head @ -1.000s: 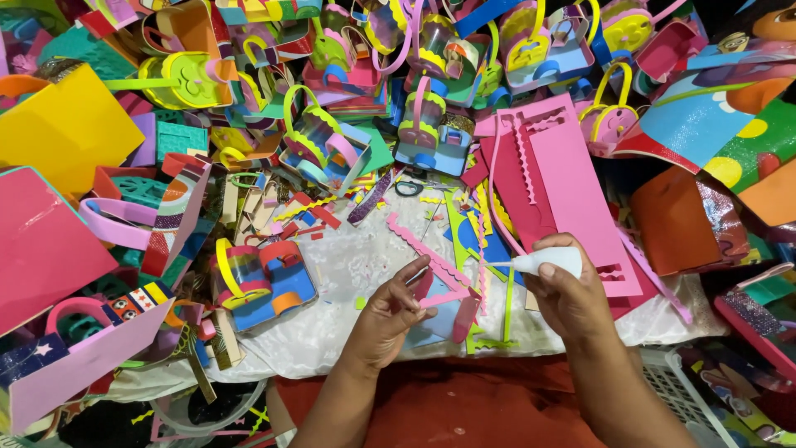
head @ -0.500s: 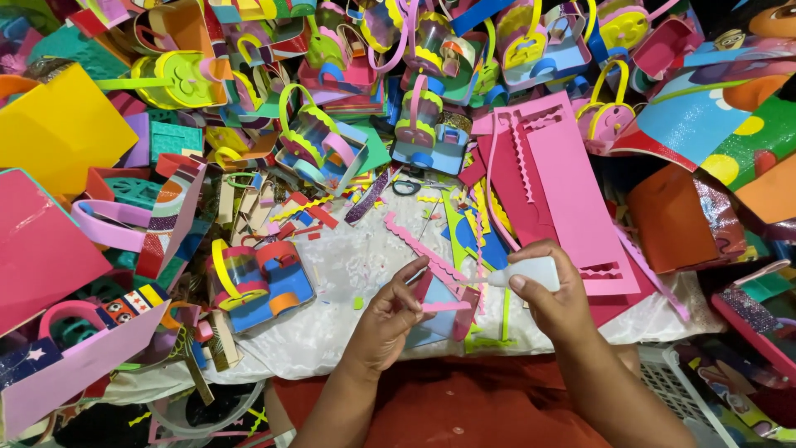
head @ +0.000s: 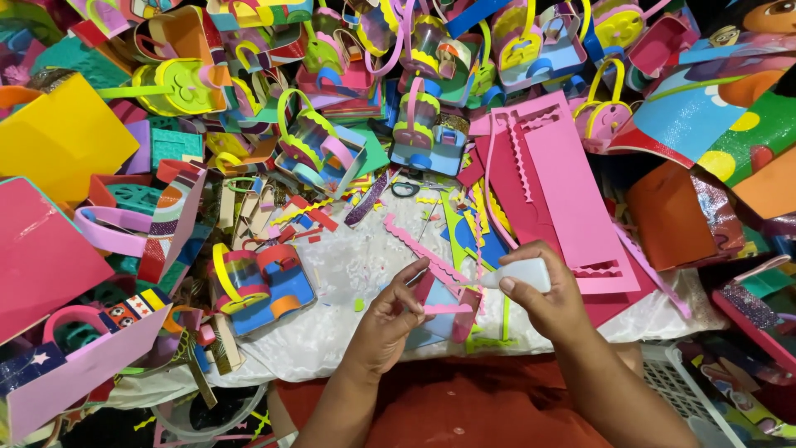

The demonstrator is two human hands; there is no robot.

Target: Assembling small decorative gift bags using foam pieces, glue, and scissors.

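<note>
Far left: yellow foam sheet (head: pixel 58 137); nearer, a blue foam basket (head: pixel 264 286) on the white cloth (head: pixel 332 332) of the worktop. Left hand (head: pixel 390 319), fingers pinched on a small pink-and-blue foam piece (head: pixel 448 309), near centre. Right hand (head: pixel 551 299), fingers wrapped round a white glue bottle (head: pixel 518 274), nozzle just beside the piece. Risks, judged: hard squeeze floods the edge; scalloped pink strip (head: pixel 419 245) touching the piece may stick; loose grip shifts alignment

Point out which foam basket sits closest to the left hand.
The blue basket with yellow and red handles, just left of the left hand; the other baskets are piled farther back.
</note>
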